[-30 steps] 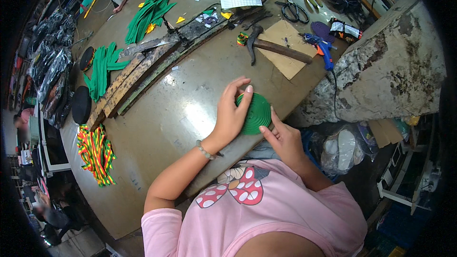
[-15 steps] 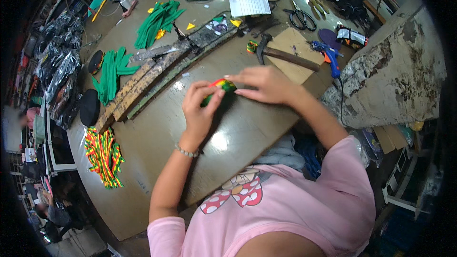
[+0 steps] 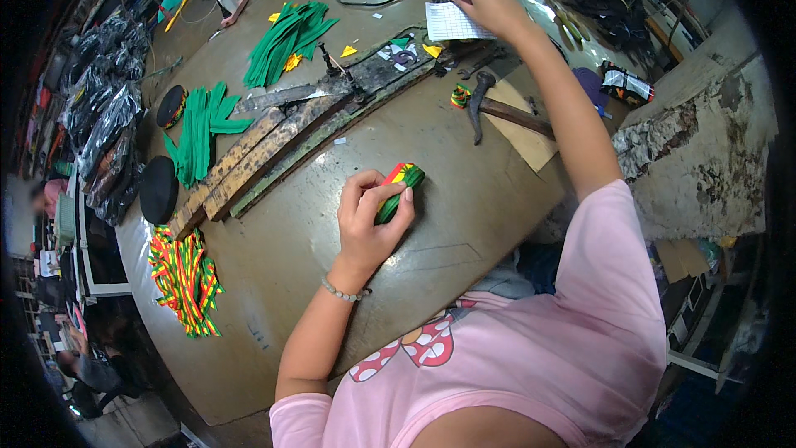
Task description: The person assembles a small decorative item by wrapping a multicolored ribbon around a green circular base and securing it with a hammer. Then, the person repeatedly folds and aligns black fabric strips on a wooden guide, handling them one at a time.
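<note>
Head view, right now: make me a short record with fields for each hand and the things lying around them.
Left hand: grips green roll, red and yellow showing at its far end
Right hand: stretched to white sheet's far edge; contact unclear
Near right forearm: hammer, handle across brown card
Far left: striped strips, green strips

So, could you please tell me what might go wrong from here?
The green, red and yellow coil is held only by the left hand, so a loosened grip might let it unwind. The right forearm passes over the end of the hammer, so it could knock it. The right hand is at the edge of the white sheet, which might get shifted.
</note>
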A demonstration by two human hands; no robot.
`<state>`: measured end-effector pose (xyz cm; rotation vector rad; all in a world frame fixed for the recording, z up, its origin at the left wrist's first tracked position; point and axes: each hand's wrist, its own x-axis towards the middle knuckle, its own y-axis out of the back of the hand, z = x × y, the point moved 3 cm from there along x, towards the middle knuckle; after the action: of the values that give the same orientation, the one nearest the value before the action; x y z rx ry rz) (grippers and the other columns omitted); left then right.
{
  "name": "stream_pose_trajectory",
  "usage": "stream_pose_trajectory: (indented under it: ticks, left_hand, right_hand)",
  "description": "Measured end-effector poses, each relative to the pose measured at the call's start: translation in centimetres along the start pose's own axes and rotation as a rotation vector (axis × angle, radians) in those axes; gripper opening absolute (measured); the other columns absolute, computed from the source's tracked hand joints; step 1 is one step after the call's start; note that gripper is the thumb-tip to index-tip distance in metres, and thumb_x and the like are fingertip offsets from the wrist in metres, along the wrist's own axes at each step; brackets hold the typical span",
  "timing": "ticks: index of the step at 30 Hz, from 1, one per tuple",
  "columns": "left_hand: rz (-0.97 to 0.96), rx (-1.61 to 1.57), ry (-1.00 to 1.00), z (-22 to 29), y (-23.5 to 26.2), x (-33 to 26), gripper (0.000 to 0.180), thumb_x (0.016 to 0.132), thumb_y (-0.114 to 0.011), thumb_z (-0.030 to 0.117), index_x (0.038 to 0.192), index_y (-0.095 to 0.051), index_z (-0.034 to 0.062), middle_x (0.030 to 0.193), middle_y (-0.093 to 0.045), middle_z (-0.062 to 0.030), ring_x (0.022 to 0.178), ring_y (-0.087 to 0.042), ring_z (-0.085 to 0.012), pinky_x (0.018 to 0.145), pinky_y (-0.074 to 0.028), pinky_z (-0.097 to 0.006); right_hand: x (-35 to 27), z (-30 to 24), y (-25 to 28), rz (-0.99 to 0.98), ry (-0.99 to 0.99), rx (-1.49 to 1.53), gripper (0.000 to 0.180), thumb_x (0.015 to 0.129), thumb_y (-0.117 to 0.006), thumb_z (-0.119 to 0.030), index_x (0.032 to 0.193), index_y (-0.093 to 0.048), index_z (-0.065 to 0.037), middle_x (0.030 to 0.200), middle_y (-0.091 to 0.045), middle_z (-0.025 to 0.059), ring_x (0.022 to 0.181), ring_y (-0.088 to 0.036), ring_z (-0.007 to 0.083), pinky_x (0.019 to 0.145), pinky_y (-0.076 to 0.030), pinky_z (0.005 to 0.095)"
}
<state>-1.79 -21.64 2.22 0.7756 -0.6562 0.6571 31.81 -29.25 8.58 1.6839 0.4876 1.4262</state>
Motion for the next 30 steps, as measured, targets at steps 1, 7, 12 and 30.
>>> stream_pose_trajectory:
  ticks: [1,7,12,30]
  left_hand:
    - [-0.009,-0.001,0.001,-0.1,0.0,-0.1,0.019,0.065,-0.071,0.003,0.08,-0.059,0.0038,0.081,-0.053,-0.0106,0.068,-0.054,-0.0212,0.059,-0.045,-0.03]
    - [0.024,-0.026,-0.018,-0.5,-0.1,-0.4,0.021,0.063,-0.072,0.004,0.078,-0.057,0.0048,0.08,-0.052,-0.0108,0.066,-0.055,-0.0221,0.054,-0.045,-0.03]
    - [0.049,-0.007,-0.014,-0.5,0.5,-0.5,0.022,0.061,-0.074,0.004,0.077,-0.058,0.0057,0.08,-0.054,-0.0097,0.066,-0.056,-0.0212,0.054,-0.046,-0.03]
    - [0.012,-0.057,-0.07,-0.3,0.4,-0.1,0.023,0.061,-0.076,0.002,0.079,-0.062,0.0062,0.085,-0.059,-0.0078,0.075,-0.056,-0.02,0.061,-0.046,-0.029]
  right_hand:
    - [0.0,-0.2,-0.1,-0.01,0.034,-0.06,0.016,0.079,-0.054,-0.011,0.092,-0.063,-0.007,0.092,-0.06,0.0109,0.09,-0.057,0.0292,0.076,-0.047,0.0398]
    - [0.9,-1.0,-0.6,-0.066,0.036,-0.335,0.015,0.082,-0.053,-0.013,0.091,-0.062,-0.006,0.088,-0.06,0.0103,0.083,-0.058,0.0276,0.07,-0.049,0.037]
    - [-0.4,-5.5,2.9,0.272,-0.345,0.269,0.014,0.084,-0.052,-0.014,0.091,-0.059,-0.003,0.084,-0.06,0.0093,0.079,-0.058,0.021,0.071,-0.047,0.0333]
    - [-12.4,-21.1,5.2,-0.067,-0.404,0.923,0.011,0.083,-0.056,-0.005,0.09,-0.058,0.003,0.087,-0.061,0.014,0.079,-0.06,0.0245,0.069,-0.047,0.0306]
